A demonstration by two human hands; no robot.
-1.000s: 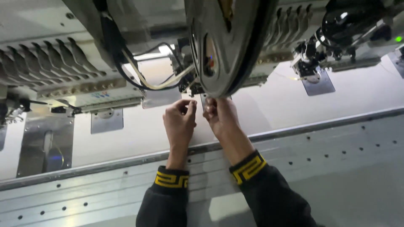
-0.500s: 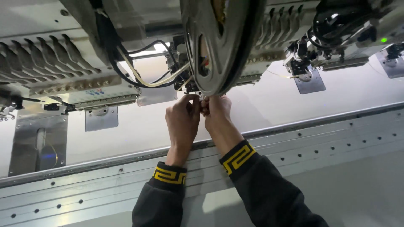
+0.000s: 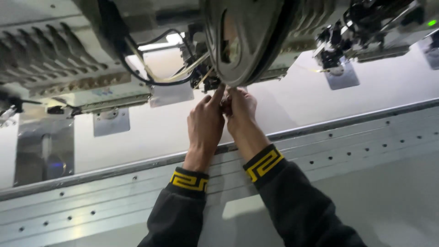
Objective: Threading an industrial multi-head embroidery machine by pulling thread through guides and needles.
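My left hand [image 3: 206,121] and my right hand [image 3: 241,114] are raised side by side, touching each other, under a large grey metal disc [image 3: 247,41] on a machine head. The left forefinger points up at the disc's lower edge, beside a small dark mechanism [image 3: 211,83] with thin wires. My right hand's fingers curl inward against the left hand. Whatever sits between the fingertips is hidden. Both sleeves are black with yellow patterned cuffs [image 3: 188,180].
A row of machine heads [image 3: 68,59] hangs along the top, another head [image 3: 338,50] at the right with a green light [image 3: 431,22]. Below them lies a white flat bed [image 3: 151,132] with metal plates [image 3: 111,122], then a grey rail [image 3: 366,142] with small holes.
Both hands have moved up and closer together, until they touch under the disc. The view has shifted slightly nearer to the machine head.
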